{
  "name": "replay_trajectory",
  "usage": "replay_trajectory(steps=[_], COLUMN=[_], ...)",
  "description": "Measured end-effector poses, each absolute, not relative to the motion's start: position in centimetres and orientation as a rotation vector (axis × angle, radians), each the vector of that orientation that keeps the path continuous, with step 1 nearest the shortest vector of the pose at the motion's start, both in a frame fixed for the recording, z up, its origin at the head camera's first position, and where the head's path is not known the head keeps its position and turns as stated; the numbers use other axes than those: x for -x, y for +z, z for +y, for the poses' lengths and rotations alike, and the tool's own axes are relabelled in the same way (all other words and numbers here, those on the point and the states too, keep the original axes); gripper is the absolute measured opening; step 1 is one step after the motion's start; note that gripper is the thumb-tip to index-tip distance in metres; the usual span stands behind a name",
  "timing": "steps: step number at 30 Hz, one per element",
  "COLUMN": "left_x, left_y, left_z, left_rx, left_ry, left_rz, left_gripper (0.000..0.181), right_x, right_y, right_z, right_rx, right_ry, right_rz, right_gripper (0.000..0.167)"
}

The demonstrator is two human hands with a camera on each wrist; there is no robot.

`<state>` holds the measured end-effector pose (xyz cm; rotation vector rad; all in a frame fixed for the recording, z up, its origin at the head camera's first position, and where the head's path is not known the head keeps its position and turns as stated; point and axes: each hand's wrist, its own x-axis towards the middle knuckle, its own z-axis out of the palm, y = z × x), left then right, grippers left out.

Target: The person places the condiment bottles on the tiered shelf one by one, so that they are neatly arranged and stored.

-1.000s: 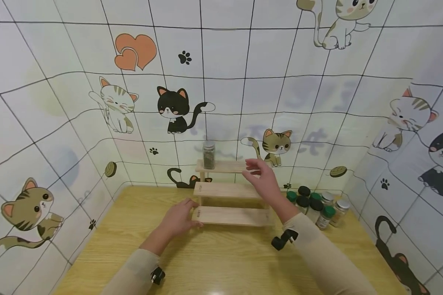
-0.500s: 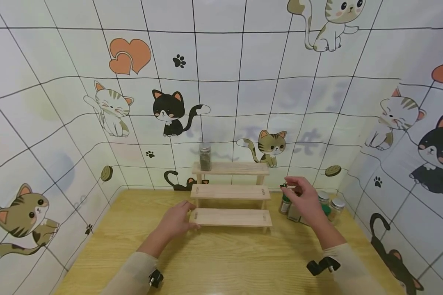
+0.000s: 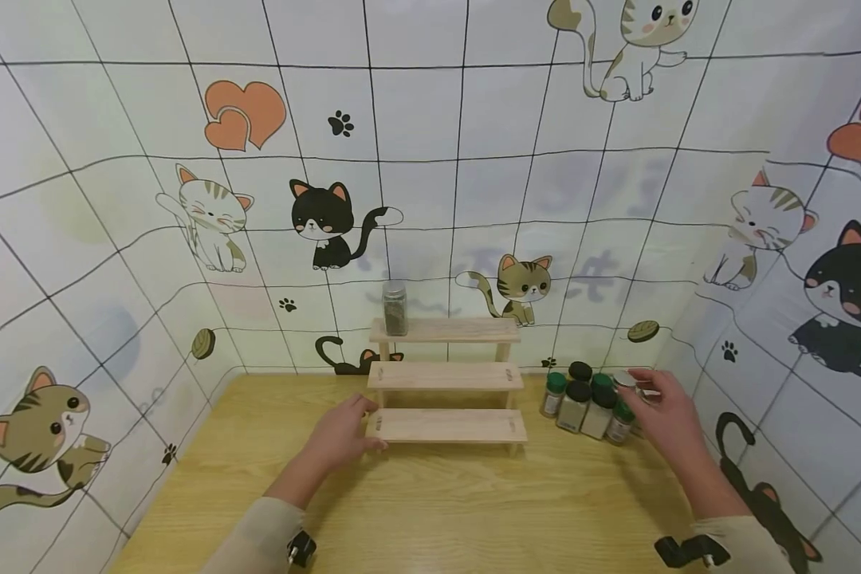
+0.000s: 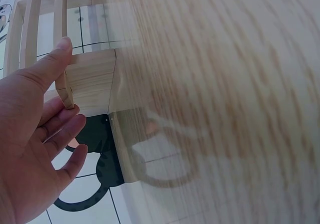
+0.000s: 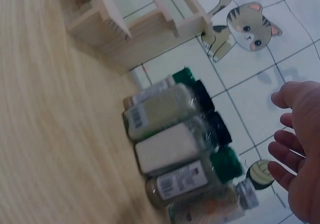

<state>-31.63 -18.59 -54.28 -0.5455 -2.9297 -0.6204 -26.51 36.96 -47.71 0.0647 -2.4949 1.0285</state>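
A three-step wooden rack point(image 3: 445, 375) stands on the table, with one glass spice jar point(image 3: 395, 311) of dark green contents at the left of its top step. My left hand point(image 3: 336, 437) holds the left end of the lowest step, thumb on its front edge and fingers round the end, as the left wrist view shows. My right hand point(image 3: 666, 416) hovers over the right side of a cluster of spice jars, nearest a silver-lidded jar point(image 5: 210, 204). In the right wrist view its loosely bent fingers point(image 5: 287, 146) are apart from the jars and hold nothing.
Several spice jars with green, black and silver lids, among them a green-lidded jar point(image 3: 554, 395), stand close together right of the rack. The wood-grain table point(image 3: 430, 510) meets a cat-print wall covering point(image 3: 430, 191) at the back and sides.
My right hand has moved from the top step's right end, away to the right and down, to the far side of the jar cluster. My left hand stays on the rack.
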Motion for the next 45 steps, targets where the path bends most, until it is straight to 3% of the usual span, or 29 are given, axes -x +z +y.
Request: replay_trajectory(steps=[19, 29, 45], left_x=[31.1, 30.7, 31.0], left_y=[-53.8, -53.8, -54.1], left_z=[-18.5, -18.4, -18.2], left_rx=[0.510, 0.524, 0.524], left_ry=[-0.622, -0.639, -0.628], left_rz=[-2.918, -2.915, -2.895], left_gripper=[0.070, 0.070, 0.069], right_x=[27.6, 27.5, 25.4], right_y=[-52.4, -53.8, -52.0], right_z=[38.5, 37.8, 37.1], right_rx=[-0.138, -0.070, 0.086], right_ry=[0.742, 0.663, 0.903], right_rz=[-2.523, -2.647, -2.468], right_gripper=[0.043, 0.050, 0.046])
